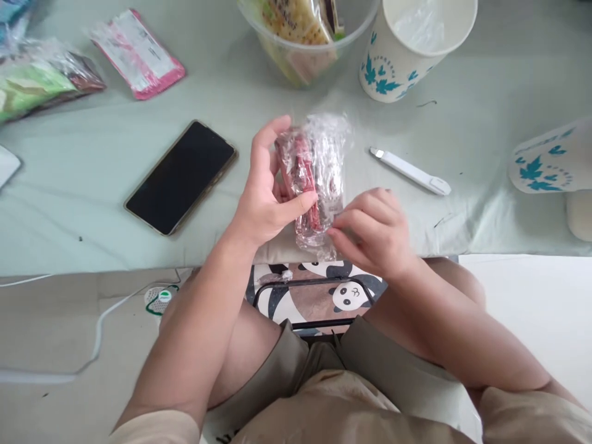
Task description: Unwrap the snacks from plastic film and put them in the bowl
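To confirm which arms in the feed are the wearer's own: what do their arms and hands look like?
The left hand and right hand are bare: no gloves, rings or watch show. Both forearms are uncovered past the elbow. The left sleeve is short and beige, ending at the upper arm; the right sleeve matches it.

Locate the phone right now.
Head view, left of centre: the phone lies dark-screen-up on the green cloth, just left of the left hand gripping the clear-wrapped snack, nearer the person than the pink packet.

Nothing legible on wrapped snack point(326, 163) or pink packet point(137, 54).
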Available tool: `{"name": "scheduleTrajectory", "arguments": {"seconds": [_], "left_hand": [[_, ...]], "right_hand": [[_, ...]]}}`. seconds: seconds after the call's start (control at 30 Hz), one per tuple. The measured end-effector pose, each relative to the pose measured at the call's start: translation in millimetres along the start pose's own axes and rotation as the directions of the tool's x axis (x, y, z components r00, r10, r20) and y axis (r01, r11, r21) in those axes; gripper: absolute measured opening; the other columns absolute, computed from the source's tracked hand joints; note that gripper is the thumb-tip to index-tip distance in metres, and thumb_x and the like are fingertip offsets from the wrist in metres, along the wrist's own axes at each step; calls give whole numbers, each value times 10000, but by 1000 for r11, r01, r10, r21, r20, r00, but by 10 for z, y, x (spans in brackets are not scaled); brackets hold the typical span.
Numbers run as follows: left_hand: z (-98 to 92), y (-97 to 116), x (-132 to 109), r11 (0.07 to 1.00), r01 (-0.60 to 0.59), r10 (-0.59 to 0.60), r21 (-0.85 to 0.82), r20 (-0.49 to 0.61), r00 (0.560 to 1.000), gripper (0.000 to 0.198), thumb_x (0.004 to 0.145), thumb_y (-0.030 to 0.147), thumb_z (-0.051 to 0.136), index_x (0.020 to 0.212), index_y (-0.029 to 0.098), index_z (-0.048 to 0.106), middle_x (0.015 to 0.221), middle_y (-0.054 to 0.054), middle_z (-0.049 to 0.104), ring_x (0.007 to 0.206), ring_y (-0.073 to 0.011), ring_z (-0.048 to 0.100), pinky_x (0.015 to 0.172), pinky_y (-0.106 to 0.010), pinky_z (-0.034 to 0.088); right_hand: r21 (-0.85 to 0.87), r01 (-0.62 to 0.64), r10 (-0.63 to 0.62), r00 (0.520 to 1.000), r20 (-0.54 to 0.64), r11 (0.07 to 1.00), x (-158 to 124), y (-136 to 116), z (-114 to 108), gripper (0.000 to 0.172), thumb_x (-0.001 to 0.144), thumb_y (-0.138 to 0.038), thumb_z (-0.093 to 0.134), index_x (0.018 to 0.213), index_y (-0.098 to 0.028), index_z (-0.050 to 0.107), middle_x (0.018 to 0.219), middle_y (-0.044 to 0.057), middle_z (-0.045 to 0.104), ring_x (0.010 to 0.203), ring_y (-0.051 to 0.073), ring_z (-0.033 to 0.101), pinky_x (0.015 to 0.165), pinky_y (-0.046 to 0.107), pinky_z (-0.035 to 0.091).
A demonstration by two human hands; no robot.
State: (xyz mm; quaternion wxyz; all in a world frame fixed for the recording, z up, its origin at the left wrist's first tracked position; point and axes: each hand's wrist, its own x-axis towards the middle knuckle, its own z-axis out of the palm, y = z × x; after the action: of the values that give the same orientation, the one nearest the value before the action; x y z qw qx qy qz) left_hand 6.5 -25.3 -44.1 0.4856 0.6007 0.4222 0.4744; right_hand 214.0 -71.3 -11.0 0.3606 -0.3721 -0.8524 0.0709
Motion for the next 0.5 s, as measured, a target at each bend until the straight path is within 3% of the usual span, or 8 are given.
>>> {"name": "scheduleTrajectory", "arguments": {"seconds": [0.13,0.2,0.27,0.33,0.43,0.5], "left_hand": [[-12,51,-16,981,101,-84,-167,105,991,951,787,601,828,1536,417,272,1286,-92,629,993,-269,734,789,-396,628],[-33,96,-22,972,147,-114,-184,180,977,877,798,516,843,1508,416,338,1266,-73,655,837,-203,731,701,-345,624],[-59,156,-29,967,186,-133,-174,277,952,775,798,432,848,1452,397,435,1270,-59,670,739,-154,703,641,-307,615],[-78,212,-33,968,197,-132,-156,349,928,707,791,374,849,1408,371,503,1286,-55,681,769,-156,711,644,-291,617],[-80,256,-26,976,170,-104,-139,387,916,682,793,339,847,1400,346,537,1300,-62,695,907,-197,735,708,-291,629],[-64,258,-15,980,148,-86,-135,384,919,600,830,357,814,1377,329,569,1321,-64,697,949,-203,735,742,-295,629]], "right_hand": [[58,-10,10,1000,-10,998,27,56,-6,131,976,-240,619,872,-213,543,712,-14,570,674,132,519,638,322,392],[105,-81,92,989,-112,991,46,108,-25,88,958,-256,637,978,-216,561,812,5,601,724,139,558,640,315,427],[117,-191,211,956,-204,975,61,171,-42,209,929,-301,680,1093,-221,577,972,41,618,747,143,568,646,327,459],[140,-310,335,918,-214,940,74,233,-50,243,923,-327,694,1122,-224,600,1022,46,612,679,118,532,628,332,467],[205,-470,502,853,-145,858,108,304,-43,106,968,-316,638,940,-214,630,782,-12,570,560,84,459,555,295,423],[285,-548,600,788,-137,786,145,342,-21,215,1002,-359,598,848,-209,607,670,-33,502,516,76,447,501,265,382]]}}
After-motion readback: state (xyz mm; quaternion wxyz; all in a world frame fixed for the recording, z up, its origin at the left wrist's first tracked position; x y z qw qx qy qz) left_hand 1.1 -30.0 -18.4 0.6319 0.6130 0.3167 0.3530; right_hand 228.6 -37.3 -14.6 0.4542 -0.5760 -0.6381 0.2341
